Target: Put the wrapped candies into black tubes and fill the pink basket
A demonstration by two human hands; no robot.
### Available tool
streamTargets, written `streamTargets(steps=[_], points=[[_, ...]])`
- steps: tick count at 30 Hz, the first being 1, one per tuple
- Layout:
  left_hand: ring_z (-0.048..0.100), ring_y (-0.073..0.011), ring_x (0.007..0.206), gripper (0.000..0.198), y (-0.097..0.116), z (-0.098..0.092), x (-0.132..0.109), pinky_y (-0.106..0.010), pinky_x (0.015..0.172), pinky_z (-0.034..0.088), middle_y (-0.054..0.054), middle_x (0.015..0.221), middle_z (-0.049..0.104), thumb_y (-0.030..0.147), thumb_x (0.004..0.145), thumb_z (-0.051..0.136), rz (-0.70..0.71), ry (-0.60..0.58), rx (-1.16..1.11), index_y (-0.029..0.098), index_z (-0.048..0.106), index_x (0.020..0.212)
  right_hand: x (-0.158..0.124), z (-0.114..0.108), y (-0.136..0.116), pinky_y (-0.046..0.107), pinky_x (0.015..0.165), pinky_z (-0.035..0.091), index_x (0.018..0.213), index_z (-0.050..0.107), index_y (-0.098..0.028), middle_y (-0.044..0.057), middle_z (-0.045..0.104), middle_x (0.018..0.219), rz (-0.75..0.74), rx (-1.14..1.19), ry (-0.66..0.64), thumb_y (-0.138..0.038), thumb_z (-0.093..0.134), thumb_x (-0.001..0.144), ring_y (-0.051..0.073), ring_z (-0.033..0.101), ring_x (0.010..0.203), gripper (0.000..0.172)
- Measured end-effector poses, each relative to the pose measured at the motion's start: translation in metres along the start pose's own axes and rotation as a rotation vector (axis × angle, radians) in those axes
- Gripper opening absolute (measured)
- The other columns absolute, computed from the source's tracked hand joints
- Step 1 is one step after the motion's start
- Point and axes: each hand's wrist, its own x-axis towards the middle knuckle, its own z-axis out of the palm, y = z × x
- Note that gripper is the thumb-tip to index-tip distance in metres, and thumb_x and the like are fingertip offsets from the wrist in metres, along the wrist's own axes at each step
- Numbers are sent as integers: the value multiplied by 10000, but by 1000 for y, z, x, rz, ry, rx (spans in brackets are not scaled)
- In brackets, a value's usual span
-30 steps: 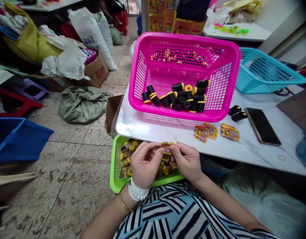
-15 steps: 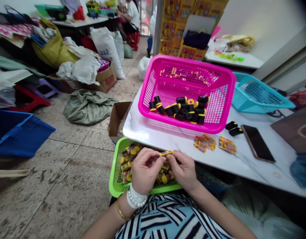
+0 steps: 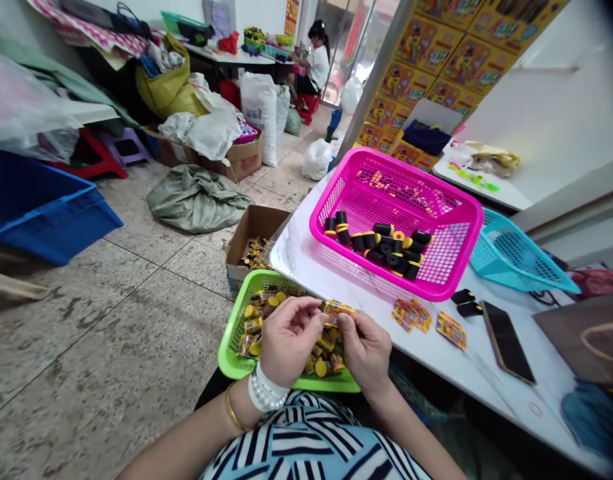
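Observation:
Between my two hands, above the green basket, is a small yellow printed label. My left hand pinches its left end with thumb and fingertips. At its right end, my right hand grips it the same way. Below them the green basket holds many small cylinders with yellow caps and printed wraps. On the white table, a pink basket contains black cylinders with yellow ends. Several similar labels lie flat in front of it, with another label to their right.
Two black pieces and a phone lie on the table. A blue basket stands at right. Left of the table is a cardboard box holding small yellow pieces; a blue crate stands farther left. Another person sits in the background.
The view has turned left and lifted, so the table appears more slanted. The label now shows its printed face toward me; before, it appeared as a thin strip. Both hands keep hold.

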Motion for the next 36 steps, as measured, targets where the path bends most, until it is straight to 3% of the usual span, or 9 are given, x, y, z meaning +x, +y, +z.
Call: streamTargets(steps=[9, 14, 17, 21, 24, 27, 30, 32, 36], points=[[578, -145, 667, 116, -2, -10, 1, -230, 589, 467, -36, 716, 632, 264, 745, 725, -8, -27, -48, 159, 708, 698, 0, 13, -4, 254, 526, 318, 603, 475, -199, -35, 411, 572, -119, -49, -120, -283, 536, 935, 110, 388, 530, 347], [504, -112, 488, 200, -8, -24, 5, -213, 460, 390, -6, 559, 607, 353, 750, 724, -218, -76, -87, 155, 727, 723, 15, 10, -6, 236, 503, 324, 576, 532, -183, -28, 471, 543, -159, -93, -295, -322, 559, 919, 103, 429, 513, 371], [373, -69, 351, 313, -13, -31, 8, -186, 382, 265, 56, 402, 467, 452, 770, 701, -341, -112, -159, 143, 686, 729, 62, -4, -8, 225, 501, 370, 636, 637, -170, -14, 567, 541, -79, -107, -403, -398, 540, 923, 114, 509, 510, 379], [383, -49, 354, 353, -18, -28, 12, -177, 380, 212, 3, 518, 602, 447, 701, 767, -461, -135, -296, 118, 717, 818, 163, -18, -6, 253, 612, 427, 732, 694, -165, 29, 664, 647, -55, -545, -193, -490, 446, 946, 158, 611, 634, 461], [369, -31, 389, 362, -21, -21, 15, -171, 385, 173, -30, 590, 638, 419, 651, 813, -553, -200, -380, 102, 743, 812, 226, -12, 1, 276, 690, 430, 875, 707, -152, 79, 719, 810, -6, -652, -185, -421, 653, 825, 207, 649, 794, 279], [314, -22, 393, 357, -22, -19, 19, -158, 382, 120, 32, 466, 509, 411, 625, 838, -625, -182, -458, 100, 729, 763, 255, 2, 10, 288, 699, 434, 796, 694, -129, 111, 712, 798, 53, -682, -253, -243, 793, 662, 237, 654, 812, 201], [289, -11, 385, 340, -22, -25, 23, -146, 366, 87, 50, 478, 492, 377, 626, 838, -674, -151, -574, 103, 696, 769, 258, 5, 15, 273, 709, 429, 772, 687, -106, 92, 693, 777, 80, -682, -295, -198, 733, 698, 202, 649, 780, 127], [319, -5, 393, 320, -22, -29, 26, -131, 353, 100, 40, 549, 539, 322, 623, 839, -705, -113, -650, 104, 674, 788, 250, -4, 12, 255, 724, 423, 837, 694, -73, 74, 686, 814, 72, -656, -286, -236, 645, 767, 156, 639, 770, 184], [371, 11, 413, 311, -28, -32, 30, -100, 337, 155, 28, 673, 593, 239, 615, 847, -756, -81, -752, 102, 648, 811, 199, -35, -8, 290, 721, 484, 950, 724, -133, 67, 700, 910, -61, -351, -254, -244, 714, 728, 166, 632, 781, 249]])
